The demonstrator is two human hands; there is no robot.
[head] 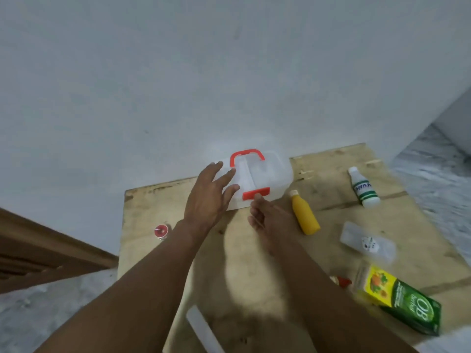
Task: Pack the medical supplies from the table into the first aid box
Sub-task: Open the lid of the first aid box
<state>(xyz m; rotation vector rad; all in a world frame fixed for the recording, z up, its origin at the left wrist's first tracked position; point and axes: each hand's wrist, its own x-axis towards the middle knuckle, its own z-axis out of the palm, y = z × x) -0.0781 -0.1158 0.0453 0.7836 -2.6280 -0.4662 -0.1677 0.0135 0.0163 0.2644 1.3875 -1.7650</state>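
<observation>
A translucent white first aid box (272, 171) with a red handle and a red front latch (256, 193) stands closed at the far edge of the wooden table (178, 250). My left hand (210, 196) is spread open, fingers resting on the box's left side. My right hand (265, 216) has curled fingers and its thumb touches the red latch. On the table to the right lie a yellow bottle (304, 215), a white bottle with a green label (364, 188), a clear plastic case (367, 242) and a green and yellow carton (402, 299).
A small red-topped jar (161, 231) sits by the table's left edge. A white strip (201, 327) lies near the front edge, and a small red item (341, 280) is beside the carton. A grey wall rises behind the table; a wooden frame is at lower left.
</observation>
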